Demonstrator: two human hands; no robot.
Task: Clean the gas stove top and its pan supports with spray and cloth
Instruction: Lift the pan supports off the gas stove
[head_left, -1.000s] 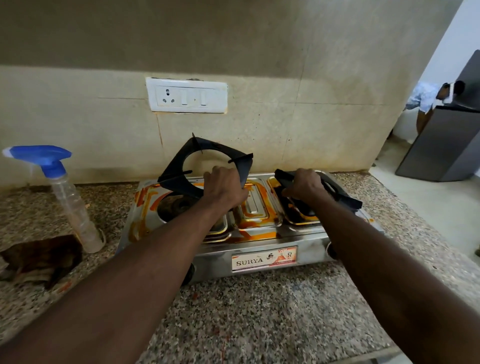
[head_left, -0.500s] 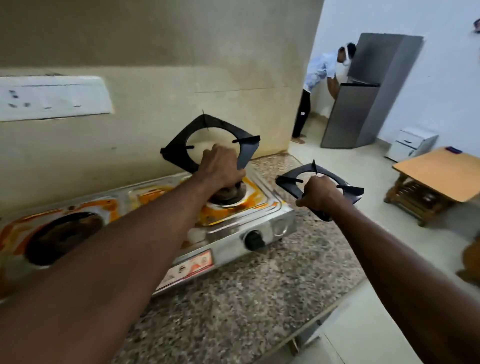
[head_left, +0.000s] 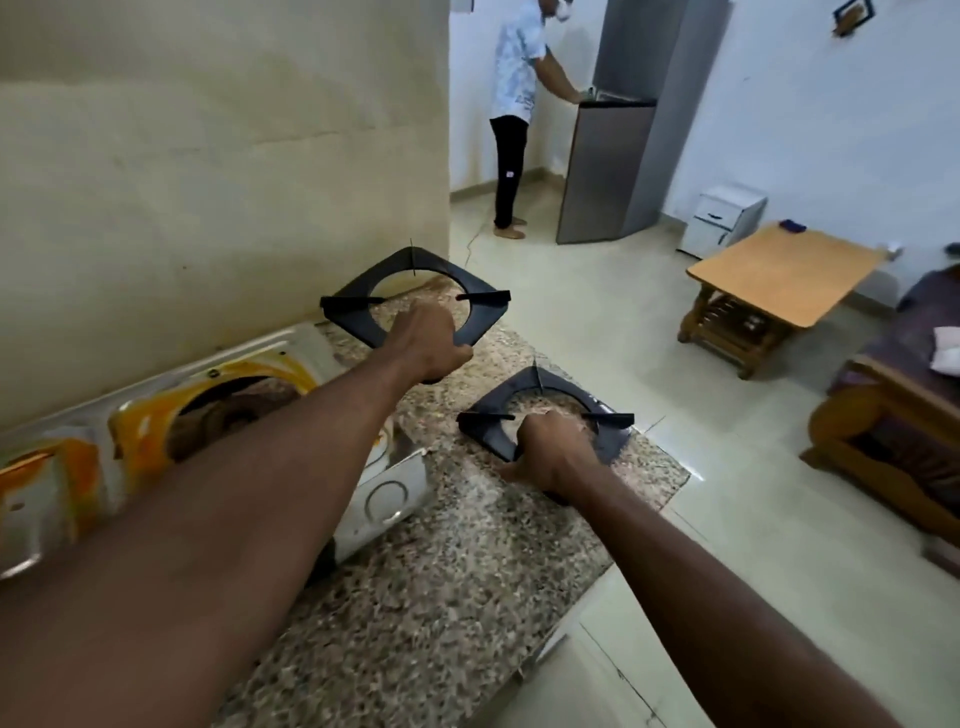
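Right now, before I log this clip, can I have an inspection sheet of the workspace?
Surface: speckled granite counter, running right of the stove.
Job's things: gas stove, top smeared orange, supports off; far pan support and near pan support over the counter, whether set down cannot be told; spray and cloth not in view.
Clutter: nothing seen.
Grippers: left hand grips the far pan support; right hand grips the near pan support.
Cables: thin line on the floor, cable or crack, cannot tell.
Surroundings: another person at a grey refrigerator; wooden table; small white cabinet.
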